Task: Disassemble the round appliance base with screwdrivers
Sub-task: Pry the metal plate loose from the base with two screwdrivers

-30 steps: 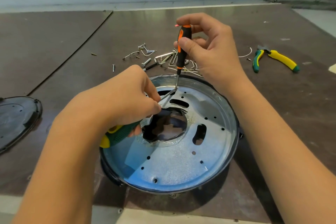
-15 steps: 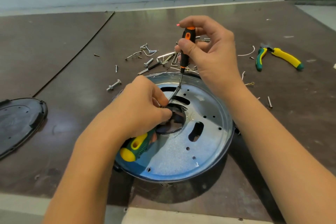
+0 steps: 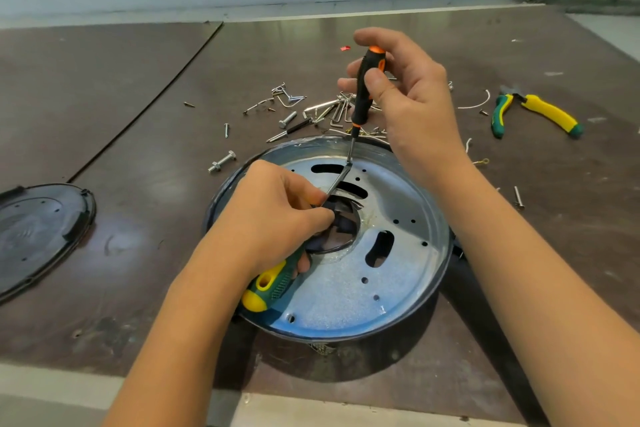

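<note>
- Orange-black screwdriver [image 3: 364, 94]: your right hand [image 3: 415, 104] pinches it upright, tip on the round base [image 3: 346, 302].
- Green-yellow screwdriver [image 3: 273, 282]: your left hand [image 3: 273, 215] grips it, shaft slanting toward that tip.

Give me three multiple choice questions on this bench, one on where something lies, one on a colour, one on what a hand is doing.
1. Where do the pliers lie relative to the round base?
A. On the table, to its right
B. Inside it
C. On the black lid

2. Which colours has the screwdriver in the right hand?
A. Green and yellow
B. Black and orange
C. Red and blue

3. What is the left hand doing?
A. Lying flat on the table
B. Holding the pliers
C. Gripping a green-and-yellow screwdriver

Answers: 1A, they lie on the table right of the base; 2B, the pinched handle is black with orange; 3C, its fingers curl round that handle.
</note>
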